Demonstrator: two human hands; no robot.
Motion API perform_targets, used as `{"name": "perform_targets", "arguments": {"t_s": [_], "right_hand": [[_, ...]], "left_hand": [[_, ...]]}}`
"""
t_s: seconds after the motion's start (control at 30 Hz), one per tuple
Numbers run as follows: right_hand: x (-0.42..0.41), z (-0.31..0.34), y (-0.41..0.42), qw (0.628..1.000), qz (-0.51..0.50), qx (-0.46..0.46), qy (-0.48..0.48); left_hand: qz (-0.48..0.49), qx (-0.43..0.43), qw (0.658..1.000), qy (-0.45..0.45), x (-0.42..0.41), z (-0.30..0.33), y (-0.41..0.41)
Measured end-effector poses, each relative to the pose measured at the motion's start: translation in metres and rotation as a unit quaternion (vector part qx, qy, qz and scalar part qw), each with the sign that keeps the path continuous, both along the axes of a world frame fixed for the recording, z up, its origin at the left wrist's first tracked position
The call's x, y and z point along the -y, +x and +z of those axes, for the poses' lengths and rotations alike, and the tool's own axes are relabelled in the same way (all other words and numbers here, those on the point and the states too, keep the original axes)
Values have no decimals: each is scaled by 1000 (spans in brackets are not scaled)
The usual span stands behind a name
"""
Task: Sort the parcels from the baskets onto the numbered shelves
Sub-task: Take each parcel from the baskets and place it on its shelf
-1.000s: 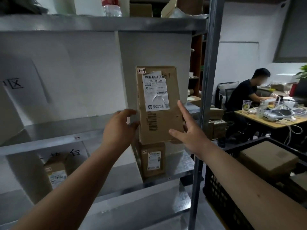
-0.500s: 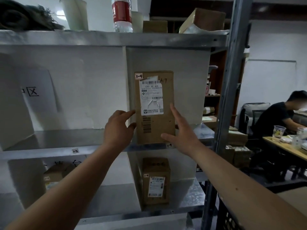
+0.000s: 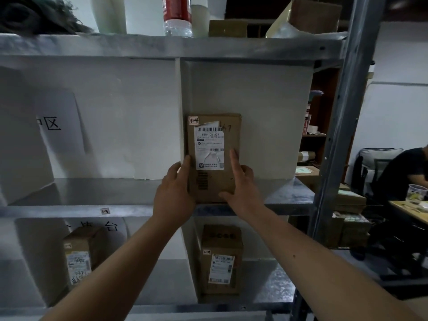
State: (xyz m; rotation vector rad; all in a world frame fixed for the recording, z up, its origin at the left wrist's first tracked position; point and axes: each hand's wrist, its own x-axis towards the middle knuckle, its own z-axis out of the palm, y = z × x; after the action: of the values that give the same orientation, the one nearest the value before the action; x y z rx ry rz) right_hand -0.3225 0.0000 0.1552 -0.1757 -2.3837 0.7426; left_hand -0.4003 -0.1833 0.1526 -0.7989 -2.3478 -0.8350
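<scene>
A brown cardboard parcel (image 3: pixel 214 181) with a white shipping label and a small "1-4" tag stands upright on the middle metal shelf (image 3: pixel 289 198), in the right compartment against the white divider (image 3: pixel 181 112). My left hand (image 3: pixel 173 188) holds its lower left edge, thumb up along the front corner. My right hand (image 3: pixel 243 186) holds its lower right side, with the index finger flat on the front face and the thumb across the bottom. The parcel's base sits at the shelf's front lip.
The shelf below carries a parcel tagged "2-4" (image 3: pixel 220 258) and another parcel (image 3: pixel 78 258) further left. A bottle (image 3: pixel 177 15), cups and boxes stand on the top shelf. A grey upright post (image 3: pixel 335 135) stands right. A seated person (image 3: pixel 403 177) is at a table far right.
Both hands carried the parcel up and inward until it stood on the middle shelf. My right hand closed in on the parcel's right side. The view tilted up, and the black basket dropped out of sight.
</scene>
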Motion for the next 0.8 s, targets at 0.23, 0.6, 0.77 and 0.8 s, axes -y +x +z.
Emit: {"name": "perform_targets", "arguments": {"t_s": [0.23, 0.6, 0.77, 0.8], "right_hand": [[-4, 3, -16, 1000, -5, 7, -17], [6, -5, -11, 999, -27, 38, -13], [24, -20, 15, 998, -41, 33, -46], [30, -23, 22, 997, -42, 38, -43]], "left_hand": [[14, 21, 999, -25, -5, -3, -4], [12, 40, 997, -63, 13, -2, 8], [3, 38, 995, -91, 30, -9, 19], [1, 38, 995, -94, 33, -11, 22]]}}
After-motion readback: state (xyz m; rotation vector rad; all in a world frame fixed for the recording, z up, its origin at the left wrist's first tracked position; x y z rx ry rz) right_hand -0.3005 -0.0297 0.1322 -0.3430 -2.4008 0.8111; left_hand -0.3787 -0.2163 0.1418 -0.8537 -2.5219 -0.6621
